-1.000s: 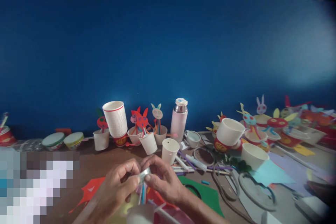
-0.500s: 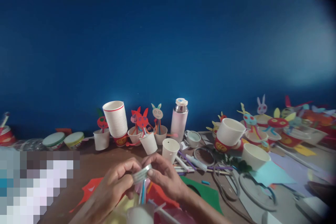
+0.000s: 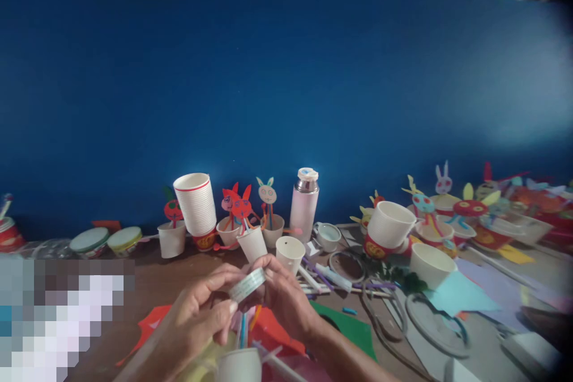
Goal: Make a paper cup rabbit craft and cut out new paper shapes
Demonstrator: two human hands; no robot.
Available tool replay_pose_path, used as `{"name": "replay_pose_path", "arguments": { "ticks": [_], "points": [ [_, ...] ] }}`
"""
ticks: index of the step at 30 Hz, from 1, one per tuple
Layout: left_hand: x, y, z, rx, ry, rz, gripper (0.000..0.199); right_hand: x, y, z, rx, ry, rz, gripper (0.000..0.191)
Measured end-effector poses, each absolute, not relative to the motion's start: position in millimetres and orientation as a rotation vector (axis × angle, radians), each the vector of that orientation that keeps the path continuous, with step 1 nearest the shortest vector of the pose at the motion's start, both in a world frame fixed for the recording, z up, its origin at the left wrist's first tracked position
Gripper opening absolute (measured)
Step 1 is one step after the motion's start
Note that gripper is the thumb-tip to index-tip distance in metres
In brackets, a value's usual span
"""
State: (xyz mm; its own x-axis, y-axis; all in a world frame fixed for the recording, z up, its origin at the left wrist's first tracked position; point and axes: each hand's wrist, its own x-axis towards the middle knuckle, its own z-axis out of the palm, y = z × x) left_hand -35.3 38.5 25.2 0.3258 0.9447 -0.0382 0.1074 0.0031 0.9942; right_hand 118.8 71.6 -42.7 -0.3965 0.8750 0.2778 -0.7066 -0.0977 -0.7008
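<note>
A small, pale roll of tape [image 3: 248, 285] is held between both hands, tilted, with its printed edge toward me. My left hand [image 3: 199, 307] grips its left end, thumb at the lower edge. My right hand [image 3: 285, 297] closes on its right end, the fingers curled over the top. Right below the hands stands a white paper cup [image 3: 240, 367] with blue straws [image 3: 243, 331] rising from it. Red paper [image 3: 278, 331] and yellow paper [image 3: 210, 353] lie about that cup.
Behind the hands are a stack of paper cups [image 3: 196, 206], an open cup [image 3: 290, 252], a pink thermos [image 3: 304, 209] and rabbit figures in cups. Straws, green paper [image 3: 353, 325] and cord lie to the right. A blue wall [image 3: 286, 83] rises behind the table.
The tape roll has turned, so more of its edge shows, and it sits slightly higher. My left thumb has slid lower along it. My right fingers have shifted toward its far right end.
</note>
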Motion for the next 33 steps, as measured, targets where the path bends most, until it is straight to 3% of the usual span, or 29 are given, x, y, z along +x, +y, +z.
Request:
{"name": "replay_pose_path", "arguments": {
  "ticks": [8,15,33],
  "points": [
    [-40,45,12,1.432,0.979,0.838,0.030,127,71,-41,-0.434,-1.246,1.570,0.024],
    [-31,41,12,1.422,1.069,1.026,0.016,129,61,-34,-0.597,-1.559,1.234,0.036],
    [-34,42,10,1.548,1.043,0.987,0.018,122,65,-38,-0.396,-1.213,1.585,0.033]
  ]
}}
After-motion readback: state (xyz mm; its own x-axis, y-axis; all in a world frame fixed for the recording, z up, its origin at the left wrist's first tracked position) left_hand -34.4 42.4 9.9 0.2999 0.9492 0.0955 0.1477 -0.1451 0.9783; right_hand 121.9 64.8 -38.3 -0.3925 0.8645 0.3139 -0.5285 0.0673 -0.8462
